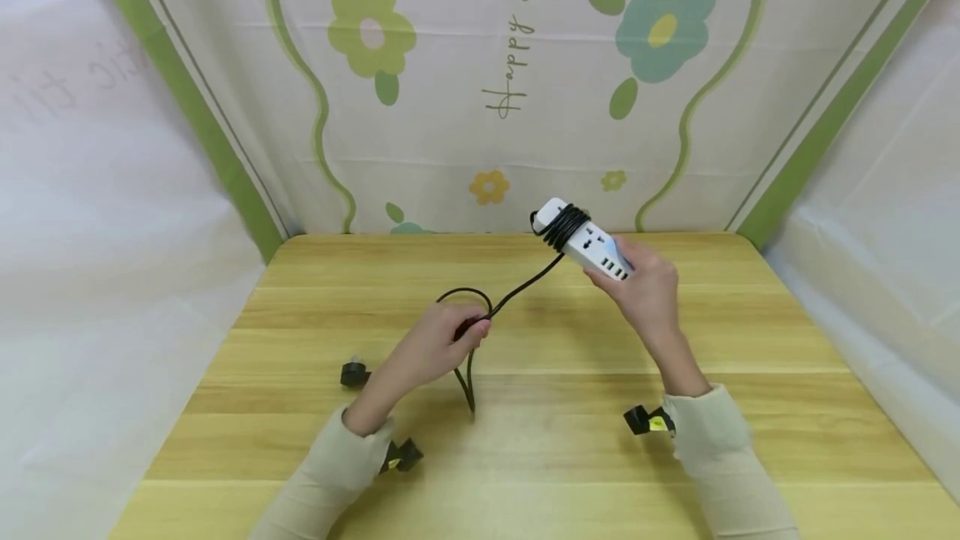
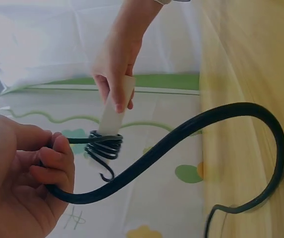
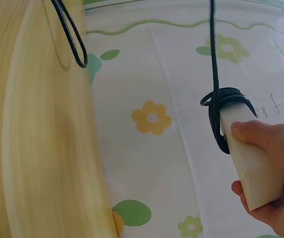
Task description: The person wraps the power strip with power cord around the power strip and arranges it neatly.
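Note:
My right hand [image 1: 651, 286] grips one end of a white power strip [image 1: 596, 248], held tilted above the back of the table. Several turns of black cord [image 1: 564, 227] are wound round the strip's far end, as the right wrist view also shows at the coil [image 3: 226, 96]. From there the cord runs taut to my left hand [image 1: 438, 340], whose curled fingers [image 2: 57, 161] hold it. Past that hand the cord hangs in a loose loop [image 2: 280, 144]. A black plug [image 1: 354, 373] shows left of my left wrist; the cord's link to it is hidden.
The wooden table [image 1: 540, 457] lies beneath both hands. A pale cloth with printed flowers [image 1: 490, 187] rises behind its back edge, and white sheets [image 1: 97, 273] hang at the sides. Small black devices [image 1: 637, 420] are worn at the wrists.

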`<action>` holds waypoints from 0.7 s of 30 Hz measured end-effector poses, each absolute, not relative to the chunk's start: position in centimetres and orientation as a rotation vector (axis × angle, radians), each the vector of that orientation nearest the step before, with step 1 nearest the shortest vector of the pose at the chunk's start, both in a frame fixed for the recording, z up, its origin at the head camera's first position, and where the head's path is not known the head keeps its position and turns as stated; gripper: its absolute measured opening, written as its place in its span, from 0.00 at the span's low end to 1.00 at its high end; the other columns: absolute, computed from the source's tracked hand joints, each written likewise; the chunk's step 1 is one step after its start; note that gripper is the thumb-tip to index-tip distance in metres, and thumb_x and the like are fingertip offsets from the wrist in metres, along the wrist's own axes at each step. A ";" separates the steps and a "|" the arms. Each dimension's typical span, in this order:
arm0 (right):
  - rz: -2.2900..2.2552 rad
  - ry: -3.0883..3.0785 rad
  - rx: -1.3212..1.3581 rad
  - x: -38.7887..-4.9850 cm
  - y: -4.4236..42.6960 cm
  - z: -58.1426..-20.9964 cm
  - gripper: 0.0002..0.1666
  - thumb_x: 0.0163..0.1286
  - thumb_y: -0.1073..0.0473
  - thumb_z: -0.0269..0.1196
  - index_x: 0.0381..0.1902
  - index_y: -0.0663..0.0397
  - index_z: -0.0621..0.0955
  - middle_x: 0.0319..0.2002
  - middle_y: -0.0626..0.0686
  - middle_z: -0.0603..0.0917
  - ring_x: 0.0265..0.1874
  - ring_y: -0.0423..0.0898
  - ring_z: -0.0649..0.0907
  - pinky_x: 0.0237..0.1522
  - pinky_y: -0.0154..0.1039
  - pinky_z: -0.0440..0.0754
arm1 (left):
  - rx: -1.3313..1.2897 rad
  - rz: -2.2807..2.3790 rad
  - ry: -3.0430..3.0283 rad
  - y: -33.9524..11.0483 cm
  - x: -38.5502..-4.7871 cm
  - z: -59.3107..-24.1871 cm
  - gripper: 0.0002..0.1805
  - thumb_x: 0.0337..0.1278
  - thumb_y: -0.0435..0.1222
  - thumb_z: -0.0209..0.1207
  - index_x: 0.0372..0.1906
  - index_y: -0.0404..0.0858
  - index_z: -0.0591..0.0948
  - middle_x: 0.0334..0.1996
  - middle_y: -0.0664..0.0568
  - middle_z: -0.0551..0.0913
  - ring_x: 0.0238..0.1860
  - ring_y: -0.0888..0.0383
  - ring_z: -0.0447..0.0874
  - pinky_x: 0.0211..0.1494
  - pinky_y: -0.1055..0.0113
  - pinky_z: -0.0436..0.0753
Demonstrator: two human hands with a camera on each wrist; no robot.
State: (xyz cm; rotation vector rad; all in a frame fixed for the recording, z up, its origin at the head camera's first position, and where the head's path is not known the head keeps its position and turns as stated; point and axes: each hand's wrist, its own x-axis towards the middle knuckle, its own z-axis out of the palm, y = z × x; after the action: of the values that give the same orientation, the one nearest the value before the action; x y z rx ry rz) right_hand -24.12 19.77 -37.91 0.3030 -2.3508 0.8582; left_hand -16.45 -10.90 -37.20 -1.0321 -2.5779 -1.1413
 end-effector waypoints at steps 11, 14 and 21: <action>0.723 -2.586 0.490 -23.2 17.8 -38.6 0.35 0.53 0.53 0.78 0.56 0.64 0.82 0.48 0.67 0.86 0.38 0.61 0.87 0.35 0.52 0.86 | -1.001 -1.053 -2.394 -12.5 -16.6 -36.2 0.10 0.71 0.31 0.56 0.30 0.40 0.77 0.19 0.57 0.67 0.20 0.69 0.59 0.26 0.74 0.66; 0.707 -2.658 0.583 -22.7 17.1 -38.5 0.37 0.53 0.52 0.78 0.59 0.62 0.81 0.50 0.65 0.86 0.37 0.57 0.87 0.33 0.47 0.86 | -0.972 -0.978 -2.328 -13.1 -16.8 -35.9 0.06 0.67 0.28 0.58 0.32 0.37 0.80 0.20 0.54 0.73 0.21 0.68 0.63 0.27 0.73 0.70; 0.577 -2.750 0.860 -21.2 15.4 -38.1 0.36 0.50 0.51 0.80 0.56 0.59 0.84 0.47 0.59 0.88 0.33 0.47 0.86 0.31 0.37 0.84 | -0.901 -0.883 -2.256 -13.9 -17.1 -35.4 0.02 0.62 0.27 0.63 0.36 0.33 0.85 0.31 0.48 0.86 0.26 0.62 0.77 0.31 0.69 0.79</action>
State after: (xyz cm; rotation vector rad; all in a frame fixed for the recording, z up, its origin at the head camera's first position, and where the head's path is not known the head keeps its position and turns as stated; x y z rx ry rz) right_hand -21.15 15.42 -38.14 0.8596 -2.7501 0.5771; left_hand -17.06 -13.94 -35.38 -0.9011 -2.2556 -0.8833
